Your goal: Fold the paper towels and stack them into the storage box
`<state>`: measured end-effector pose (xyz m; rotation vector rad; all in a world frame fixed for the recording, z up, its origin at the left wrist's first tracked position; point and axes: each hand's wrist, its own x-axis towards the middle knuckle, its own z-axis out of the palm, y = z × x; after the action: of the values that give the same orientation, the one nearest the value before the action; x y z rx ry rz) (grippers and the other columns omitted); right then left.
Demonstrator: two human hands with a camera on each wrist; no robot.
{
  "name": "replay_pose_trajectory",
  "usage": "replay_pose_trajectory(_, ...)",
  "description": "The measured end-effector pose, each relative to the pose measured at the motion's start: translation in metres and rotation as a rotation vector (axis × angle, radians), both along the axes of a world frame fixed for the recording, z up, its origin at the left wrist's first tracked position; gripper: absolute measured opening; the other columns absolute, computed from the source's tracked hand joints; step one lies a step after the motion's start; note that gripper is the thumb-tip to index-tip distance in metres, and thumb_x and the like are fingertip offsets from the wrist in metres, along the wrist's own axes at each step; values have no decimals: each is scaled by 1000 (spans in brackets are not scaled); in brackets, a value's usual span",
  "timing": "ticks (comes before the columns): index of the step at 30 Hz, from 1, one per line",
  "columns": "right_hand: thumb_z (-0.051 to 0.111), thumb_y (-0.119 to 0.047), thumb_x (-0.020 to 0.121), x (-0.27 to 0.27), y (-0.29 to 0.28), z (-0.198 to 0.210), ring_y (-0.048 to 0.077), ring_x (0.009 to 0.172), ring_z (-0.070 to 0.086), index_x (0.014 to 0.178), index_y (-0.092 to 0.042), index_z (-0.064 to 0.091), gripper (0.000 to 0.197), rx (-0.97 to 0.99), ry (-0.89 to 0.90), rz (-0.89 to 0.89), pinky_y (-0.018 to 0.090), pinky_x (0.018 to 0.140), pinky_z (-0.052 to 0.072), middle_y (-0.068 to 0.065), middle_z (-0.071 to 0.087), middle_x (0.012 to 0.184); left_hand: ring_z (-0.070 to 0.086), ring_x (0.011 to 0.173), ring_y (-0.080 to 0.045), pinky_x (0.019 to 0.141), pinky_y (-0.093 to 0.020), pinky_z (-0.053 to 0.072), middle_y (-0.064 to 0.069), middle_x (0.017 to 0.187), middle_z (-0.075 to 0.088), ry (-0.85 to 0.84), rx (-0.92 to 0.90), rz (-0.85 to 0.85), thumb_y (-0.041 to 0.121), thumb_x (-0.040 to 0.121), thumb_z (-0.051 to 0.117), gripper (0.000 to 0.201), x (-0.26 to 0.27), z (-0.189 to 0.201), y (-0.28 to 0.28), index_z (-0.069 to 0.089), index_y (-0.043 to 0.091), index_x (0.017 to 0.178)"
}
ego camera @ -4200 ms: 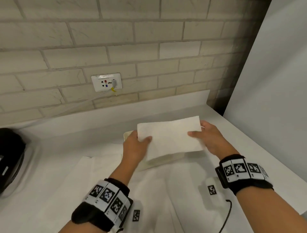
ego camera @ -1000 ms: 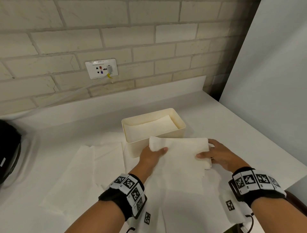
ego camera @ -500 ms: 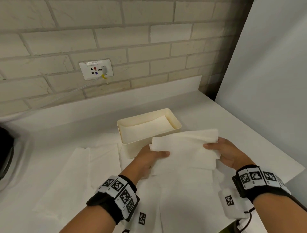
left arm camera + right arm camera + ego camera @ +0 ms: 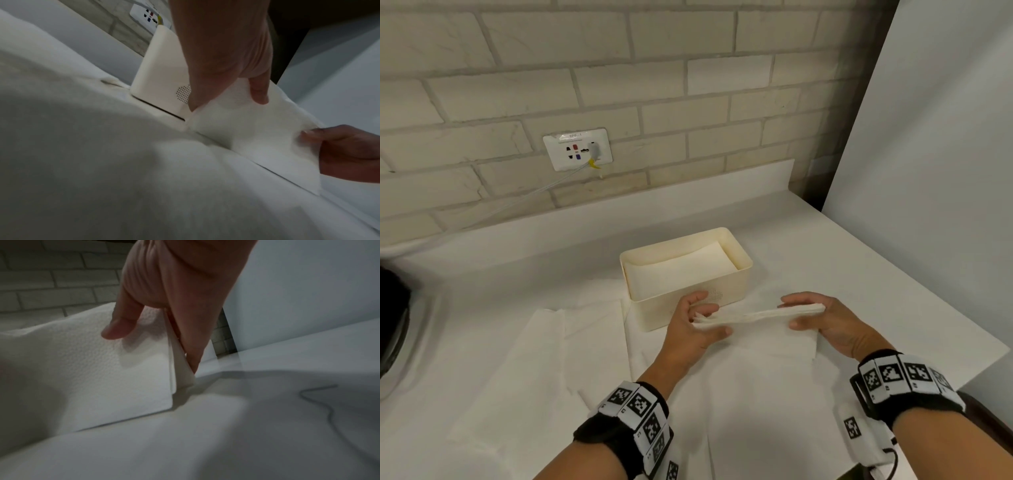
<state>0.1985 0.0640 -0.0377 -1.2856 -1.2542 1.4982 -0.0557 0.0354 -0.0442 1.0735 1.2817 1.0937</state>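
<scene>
Left hand (image 4: 693, 323) and right hand (image 4: 822, 320) pinch folded paper towel (image 4: 763, 315) — thumbs below; fingers above.

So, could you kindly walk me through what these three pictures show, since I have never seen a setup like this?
No machine here: a person works with bare hands, wearing patterned wristbands. The top picture comes from a camera on the head; the other two come from cameras on each wrist, looking along the fingers. The left hand and right hand each pinch one end of a folded paper towel, held just above the white counter. Behind it stands a cream storage box with a folded towel already inside. More loose towels lie spread on the counter. A wall socket sits on the brick wall.
</scene>
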Motion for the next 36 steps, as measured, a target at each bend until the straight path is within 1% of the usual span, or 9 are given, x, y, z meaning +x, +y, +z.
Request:
replay_pose_trajectory(3, 82, -5, 41, 0, 3, -4, 18, 88, 64, 93, -17, 70, 55, -25, 7, -34, 17, 71, 54, -1, 73, 90, 54, 101, -10, 92, -21, 41, 10, 100, 62, 75, 3, 30, 4, 61, 85, 66, 0, -8, 3, 50, 28, 111)
replay_pose_trajectory(5, 82, -6, 37, -1, 4, -5, 16, 80, 65, 88, -15, 71, 53, -44, -10, -24, 18, 69, 54, -2, 74, 80, 55, 94, -8, 88, -20, 43, 9, 97, 60, 76, -13, 23, 2, 61, 85, 61, 1, -9, 3, 52, 28, 107)
replay_pose_trajectory(8, 83, 6, 45, -8, 8, 0, 12, 72, 65, 80, -11, 71, 41, -11, -25, -9, 14, 64, 52, -4, 73, 68, 58, 88, -16, 89, -31, 49, 6, 88, 62, 81, 10, 26, 0, 64, 82, 45, 3, -4, 6, 60, 31, 89)
replay_pose_trajectory(11, 84, 6, 45, -13, 15, 6, 8, 69, 67, 72, -15, 75, 35, 58, -4, -28, 13, 63, 51, -3, 73, 69, 59, 77, -12, 73, -20, 50, 6, 81, 64, 44, 75, 88, -2, 66, 81, 34, 2, 3, 6, 63, 25, 78)
replay_pose_trajectory(15, 73, 14, 66, -17, 22, 9, 13, 75, 62, 84, -14, 71, 33, 53, -78, -15, 17, 67, 48, 0, 70, 77, 57, 71, -6, 63, -11, 46, 8, 78, 64, 28, 93, 141, 1, 67, 81, 27, -3, 5, 0, 64, 21, 73)
replay_pose_trajectory(19, 77, 12, 62, -23, 23, 4, 22, 80, 60, 81, -15, 71, 34, -20, -177, 9, 29, 75, 47, 7, 67, 81, 56, 79, -10, 70, -16, 46, 8, 84, 61, 31, 13, 168, 0, 65, 82, 35, -9, 0, -3, 60, 23, 81)
replay_pose_trajectory(26, 74, 14, 65, -33, 22, 5, 17, 76, 60, 84, -11, 66, 33, -19, -110, -23, 22, 69, 46, 4, 66, 79, 56, 74, -15, 68, -23, 48, 1, 77, 61, -58, 4, 247, 0, 66, 82, 31, -17, 4, -2, 58, 18, 74)
replay_pose_trajectory(32, 73, 14, 66, -37, 25, 4, 19, 73, 63, 86, -12, 67, 33, -47, -48, -56, 20, 54, 49, 1, 71, 73, 57, 76, -10, 67, -19, 50, 3, 84, 61, -58, 48, 221, 1, 67, 81, 36, -19, 8, -4, 55, 22, 80)
replay_pose_trajectory(36, 83, 6, 54, -38, 23, -2, 22, 83, 61, 90, -16, 67, 45, -70, -131, 17, 32, 74, 48, 5, 67, 85, 58, 89, -14, 80, -29, 52, 7, 93, 61, -21, 12, 210, 2, 61, 85, 48, -18, 4, -3, 55, 29, 87)
